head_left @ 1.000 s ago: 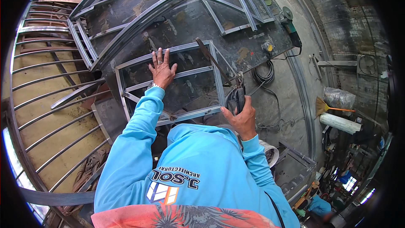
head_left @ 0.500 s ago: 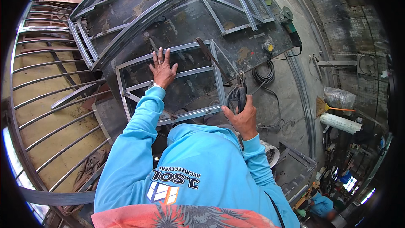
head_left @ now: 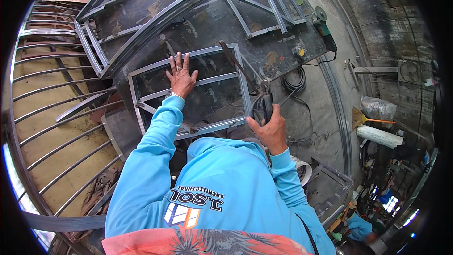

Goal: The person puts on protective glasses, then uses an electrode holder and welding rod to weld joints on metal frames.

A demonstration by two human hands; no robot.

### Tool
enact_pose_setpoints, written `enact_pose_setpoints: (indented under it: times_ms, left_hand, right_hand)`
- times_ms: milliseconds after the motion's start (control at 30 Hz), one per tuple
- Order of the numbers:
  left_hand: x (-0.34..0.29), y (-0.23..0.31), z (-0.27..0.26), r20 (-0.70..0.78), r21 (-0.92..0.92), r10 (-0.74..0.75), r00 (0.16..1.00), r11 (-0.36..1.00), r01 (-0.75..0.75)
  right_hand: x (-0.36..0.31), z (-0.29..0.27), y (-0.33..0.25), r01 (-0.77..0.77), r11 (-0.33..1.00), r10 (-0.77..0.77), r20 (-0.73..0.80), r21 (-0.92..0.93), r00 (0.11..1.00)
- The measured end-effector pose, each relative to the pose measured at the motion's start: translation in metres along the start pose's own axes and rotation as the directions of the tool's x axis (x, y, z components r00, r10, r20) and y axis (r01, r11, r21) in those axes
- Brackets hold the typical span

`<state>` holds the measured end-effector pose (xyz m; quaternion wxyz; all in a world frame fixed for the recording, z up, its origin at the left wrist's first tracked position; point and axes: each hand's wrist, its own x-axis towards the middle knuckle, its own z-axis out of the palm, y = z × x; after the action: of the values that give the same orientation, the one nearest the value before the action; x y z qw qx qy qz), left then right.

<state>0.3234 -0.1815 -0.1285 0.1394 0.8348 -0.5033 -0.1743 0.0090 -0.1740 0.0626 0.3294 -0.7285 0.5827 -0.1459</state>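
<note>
A rectangular frame of silvery steel tube (head_left: 207,81), with a crossbar, lies on the dark metal table. My left hand (head_left: 181,78) rests with spread fingers over its far bar and crossbar, near the left end. Held in my right hand (head_left: 272,130) is a dark-handled welding electrode holder (head_left: 268,106), at the frame's near right corner. A thin rod (head_left: 252,69) seems to run from its jaw toward the far right corner. Beside the rod, a dark flat metal bar (head_left: 233,61) lies across the frame's right end. My right palm is partly hidden.
Curved steel frames (head_left: 155,23) and straight tubes (head_left: 266,0) lie farther back. An angle grinder (head_left: 323,26) sits at the table's right edge, above coiled cable (head_left: 295,80). Left stands a large barred frame (head_left: 61,106). A broom (head_left: 361,119) and another person (head_left: 359,228) are at right.
The electrode holder and my right hand have shifted very slightly left. My left hand stays in place on the frame.
</note>
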Motion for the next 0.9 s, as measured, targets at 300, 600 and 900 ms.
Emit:
enact_pose_setpoints:
  times_ms: [300,600,900]
  left_hand:
    - [0.012,0.055,-0.03,-0.399,-0.208,0.095,0.912,0.959,-0.191]
    - [0.027,0.029,-0.049,-0.351,-0.305,-0.011,0.936,0.947,-0.103]
    - [0.009,-0.003,0.012,-0.101,0.004,-0.006,0.995,1.0,0.007]
  right_hand:
    - [0.0,0.0,-0.001,0.002,1.0,-0.002,-0.022,-0.022,1.0]
    - [-0.01,-0.011,0.001,-0.025,0.985,0.049,-0.14,0.173,0.989]
    - [-0.013,0.003,0.014,-0.088,0.992,0.093,-0.051,0.09,0.994]
